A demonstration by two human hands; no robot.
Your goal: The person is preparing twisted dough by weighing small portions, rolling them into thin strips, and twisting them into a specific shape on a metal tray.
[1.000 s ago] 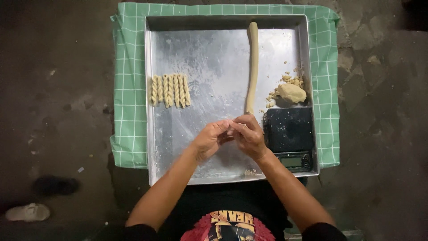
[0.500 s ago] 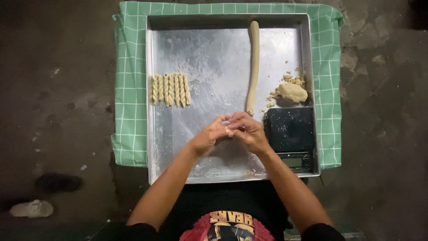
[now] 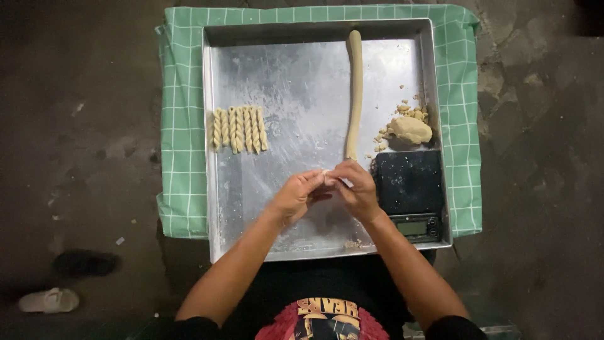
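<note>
A metal tray (image 3: 220, 208) lies on a green checked cloth (image 3: 179, 126) on the dark floor (image 3: 82, 126). Six twisted dough sticks (image 3: 238, 130) sit in a row near the tray's left edge. A dough lump (image 3: 410, 130) with crumbs (image 3: 402, 108) sits by the right edge, just above a black scale (image 3: 410, 189) in the near right corner. A pale sandal (image 3: 48, 300) lies on the floor, well left of the tray.

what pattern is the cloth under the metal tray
Green with a thin white grid check; the cloth shows best in the head view, around the tray.
</note>
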